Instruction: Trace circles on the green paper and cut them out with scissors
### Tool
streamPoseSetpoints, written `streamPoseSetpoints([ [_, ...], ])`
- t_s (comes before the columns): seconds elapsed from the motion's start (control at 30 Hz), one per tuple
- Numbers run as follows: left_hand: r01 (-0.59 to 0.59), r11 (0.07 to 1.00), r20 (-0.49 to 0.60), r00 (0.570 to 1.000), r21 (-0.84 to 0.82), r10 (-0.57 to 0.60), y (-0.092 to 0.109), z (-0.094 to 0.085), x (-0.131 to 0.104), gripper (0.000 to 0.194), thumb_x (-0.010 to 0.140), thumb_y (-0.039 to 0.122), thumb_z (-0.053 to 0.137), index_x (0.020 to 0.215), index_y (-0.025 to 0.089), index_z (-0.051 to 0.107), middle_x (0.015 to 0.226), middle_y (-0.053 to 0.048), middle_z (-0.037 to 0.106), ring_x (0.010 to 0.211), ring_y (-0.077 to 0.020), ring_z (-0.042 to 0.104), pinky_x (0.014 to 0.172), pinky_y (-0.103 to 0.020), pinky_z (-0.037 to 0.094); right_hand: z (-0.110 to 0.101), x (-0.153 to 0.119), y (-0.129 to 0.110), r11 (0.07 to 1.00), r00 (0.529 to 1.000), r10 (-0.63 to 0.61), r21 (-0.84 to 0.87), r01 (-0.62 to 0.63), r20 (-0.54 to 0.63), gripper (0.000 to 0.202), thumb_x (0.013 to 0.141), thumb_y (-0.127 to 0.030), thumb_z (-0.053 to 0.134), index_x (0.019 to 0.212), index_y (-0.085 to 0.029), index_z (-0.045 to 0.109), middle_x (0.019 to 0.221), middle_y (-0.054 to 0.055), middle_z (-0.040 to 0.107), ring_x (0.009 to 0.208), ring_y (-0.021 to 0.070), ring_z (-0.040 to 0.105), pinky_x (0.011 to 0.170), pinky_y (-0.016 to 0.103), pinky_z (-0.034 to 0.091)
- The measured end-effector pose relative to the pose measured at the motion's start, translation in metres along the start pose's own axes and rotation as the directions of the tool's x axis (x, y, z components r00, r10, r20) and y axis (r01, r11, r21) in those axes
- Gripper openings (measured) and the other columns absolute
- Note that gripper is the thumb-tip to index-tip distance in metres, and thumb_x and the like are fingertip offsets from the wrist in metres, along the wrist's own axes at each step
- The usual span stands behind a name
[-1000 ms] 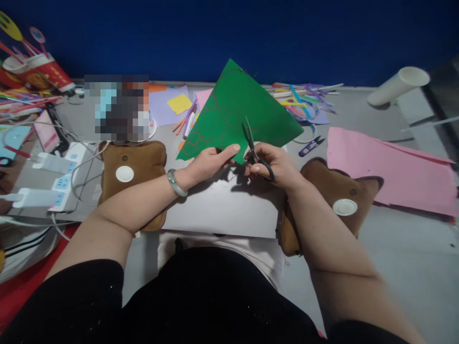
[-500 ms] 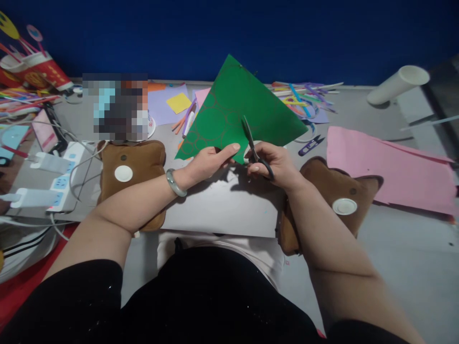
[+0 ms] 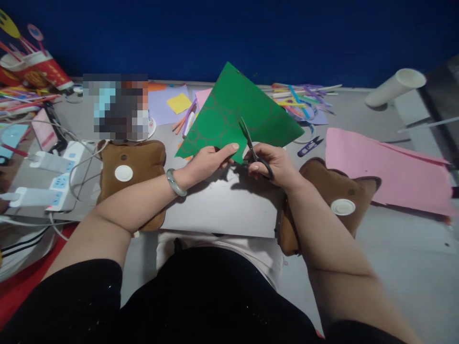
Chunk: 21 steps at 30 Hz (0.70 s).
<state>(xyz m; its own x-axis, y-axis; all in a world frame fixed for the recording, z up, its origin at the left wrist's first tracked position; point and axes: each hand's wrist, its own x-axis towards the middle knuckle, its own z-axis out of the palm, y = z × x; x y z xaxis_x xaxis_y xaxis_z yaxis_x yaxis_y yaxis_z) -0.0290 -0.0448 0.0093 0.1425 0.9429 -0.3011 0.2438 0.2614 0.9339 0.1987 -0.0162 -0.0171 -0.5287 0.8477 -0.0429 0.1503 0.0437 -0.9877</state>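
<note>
A green sheet with several circles drawn on it is held up over the white paper. My left hand pinches its lower edge, thumb on top. Black-handled scissors are in my right hand, at the sheet's lower right edge, with one blade lying over the green surface. The other blade is largely hidden behind the sheet. My two hands are close together but apart.
Brown cushions lie under both forearms. Pink sheets and purple snips are at the right, below a white cup. A power strip with cables is at the left.
The green sheet's top corner has dipped and its right corner has moved slightly left. The scissors have shifted slightly left with my right hand. My left hand keeps its hold.
</note>
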Motion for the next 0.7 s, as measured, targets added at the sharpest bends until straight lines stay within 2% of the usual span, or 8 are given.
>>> streamPoseSetpoints([
  [0.17,0.026,0.999,-0.003,1.000,-0.044,-0.026,-0.0011,0.0008,0.0018,0.064,0.092,0.072,0.068,0.056,0.021,0.054,0.055,0.002,0.053,0.054,-0.0093,0.045,0.057,-0.027,0.034,0.0001,0.0016,0.0003,1.000,1.000,0.002,-0.005,-0.001,0.009,0.066,0.073,-0.079,0.091,0.095,-0.022,0.066,0.061,-0.002,0.065,0.047,0.0130,0.057,0.045,0.025,0.042],
  [0.57,0.053,0.994,0.005,0.999,-0.092,-0.053,-0.0043,-0.0005,0.0058,0.062,0.093,0.066,0.071,0.055,0.020,0.055,0.054,0.002,0.051,0.052,-0.0079,0.043,0.055,-0.026,0.031,0.0012,0.0008,-0.0062,0.999,0.999,0.037,-0.010,-0.037,0.007,0.068,0.072,-0.081,0.091,0.093,-0.021,0.065,0.060,-0.002,0.064,0.045,0.0119,0.055,0.044,0.024,0.041],
  [0.7,0.046,0.994,0.000,0.999,-0.098,-0.046,-0.0025,-0.0014,0.0056,0.061,0.095,0.063,0.072,0.055,0.020,0.055,0.054,0.002,0.052,0.052,-0.0077,0.043,0.055,-0.026,0.031,0.0013,0.0003,-0.0074,0.999,0.999,0.047,-0.012,-0.047,0.009,0.068,0.072,-0.081,0.090,0.094,-0.021,0.066,0.062,-0.001,0.064,0.050,0.0134,0.058,0.045,0.024,0.042],
])
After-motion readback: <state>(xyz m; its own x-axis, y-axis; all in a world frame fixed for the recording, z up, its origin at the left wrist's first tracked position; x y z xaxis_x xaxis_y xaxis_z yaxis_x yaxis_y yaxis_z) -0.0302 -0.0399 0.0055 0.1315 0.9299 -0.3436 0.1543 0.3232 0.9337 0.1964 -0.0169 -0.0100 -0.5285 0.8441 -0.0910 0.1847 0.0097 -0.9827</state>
